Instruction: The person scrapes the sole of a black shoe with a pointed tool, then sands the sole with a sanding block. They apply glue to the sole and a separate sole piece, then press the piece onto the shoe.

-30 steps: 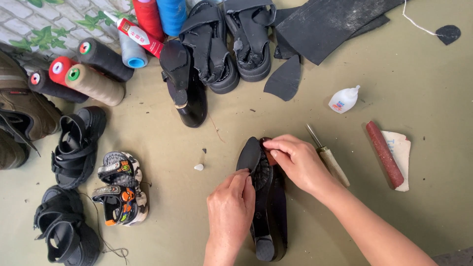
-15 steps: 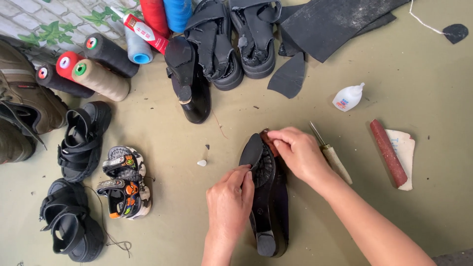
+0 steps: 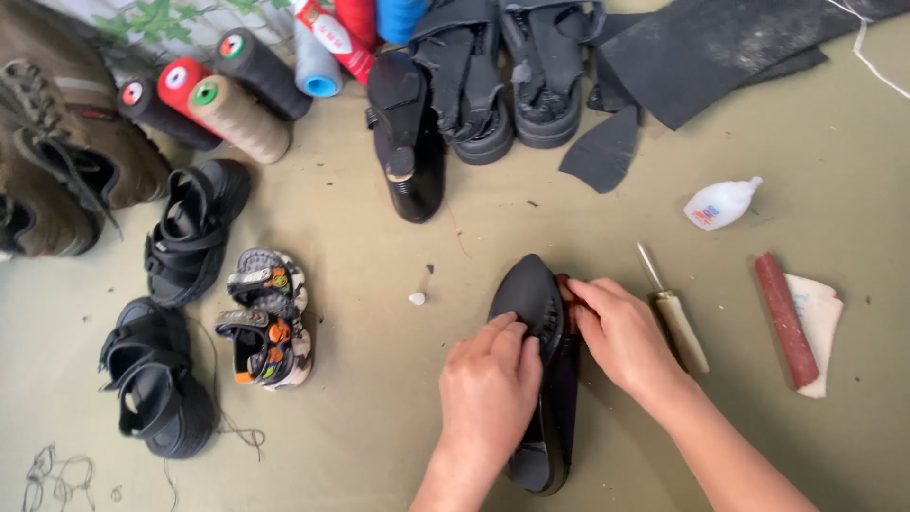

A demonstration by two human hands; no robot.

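Shoe, black and laid lengthwise on the floor, is worked on with both hands, its pointed toe aimed away from the person and its heel toward the lower edge of the view. Progress appears to be midway: the sole at the toe is seen raised or parted from the upper, a reddish strip is glimpsed in the gap beside the right fingertips, and no part of that seam is yet shown pressed flat, so the closing of the toe end is judged still to be done; whether glue has been laid in cannot be told. The left hand is laid over the middle of the shoe, fingers curled and pressed together against the sole's edge, so that the shoe is clamped down rather than lifted. The right hand is set against the shoe's right flank near the toe, fingers bent and pinching at the edge where the red strip shows. Just right of that hand an awl is left lying untouched; farther right a red stick on a paper scrap is seen, and beyond the awl a glue bottle is lying on its side.
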